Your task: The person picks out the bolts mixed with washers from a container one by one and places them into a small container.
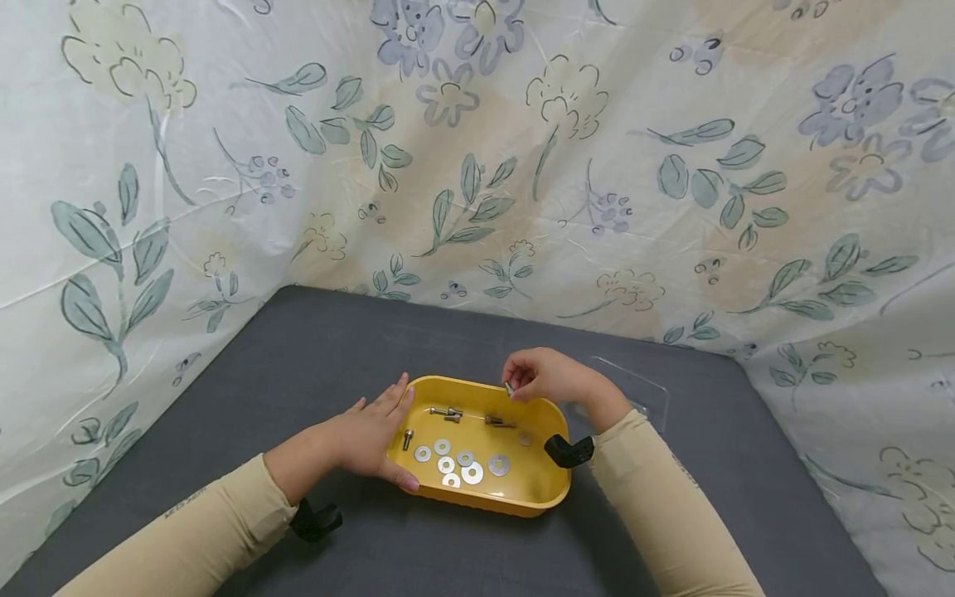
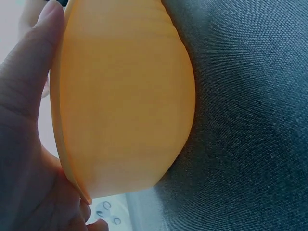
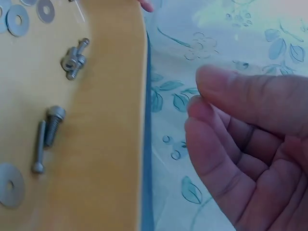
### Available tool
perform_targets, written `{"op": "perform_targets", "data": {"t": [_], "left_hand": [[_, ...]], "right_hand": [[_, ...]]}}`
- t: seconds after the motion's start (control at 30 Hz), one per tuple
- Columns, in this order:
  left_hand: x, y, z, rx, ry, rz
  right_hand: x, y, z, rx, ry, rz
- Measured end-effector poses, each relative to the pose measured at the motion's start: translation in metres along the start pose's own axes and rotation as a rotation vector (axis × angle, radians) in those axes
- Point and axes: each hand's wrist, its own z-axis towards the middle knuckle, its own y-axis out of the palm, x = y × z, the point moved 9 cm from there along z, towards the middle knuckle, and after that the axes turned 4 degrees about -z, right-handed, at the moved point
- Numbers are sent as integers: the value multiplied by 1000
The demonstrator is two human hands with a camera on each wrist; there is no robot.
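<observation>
A yellow tray [image 1: 485, 500] stands on the dark cloth, with socket-head screws [image 1: 446, 412] and several flat washers [image 1: 472, 473] inside. My left hand [image 1: 373, 437] spans the tray's left end, thumb at the near corner and fingers spread straight along the far corner. In the left wrist view the thumb [image 2: 29, 67] lies along the tray's rim. Above the far right rim, my right hand [image 1: 548, 375] pinches a small silvery metal piece [image 1: 510, 388] between thumb and fingertips. That piece is hidden in the right wrist view, where the fingers [image 3: 207, 144] curl toward the thumb.
A clear plastic sheet or lid [image 1: 645, 390] lies behind the right forearm. Flower-patterned fabric [image 1: 477, 166] rises around the back and sides of the grey table surface [image 1: 336, 332]. Black wrist cameras [image 1: 569, 451] hang near the tray.
</observation>
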Motion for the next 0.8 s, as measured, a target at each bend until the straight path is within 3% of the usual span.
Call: {"op": "perform_targets", "data": {"t": [0.53, 0.8], "left_hand": [[2, -2, 0, -4, -1, 17], [2, -3, 0, -8, -8, 17]], "right_hand": [[31, -38, -26, 109, 74, 14], [55, -54, -43, 155, 147, 88]]}}
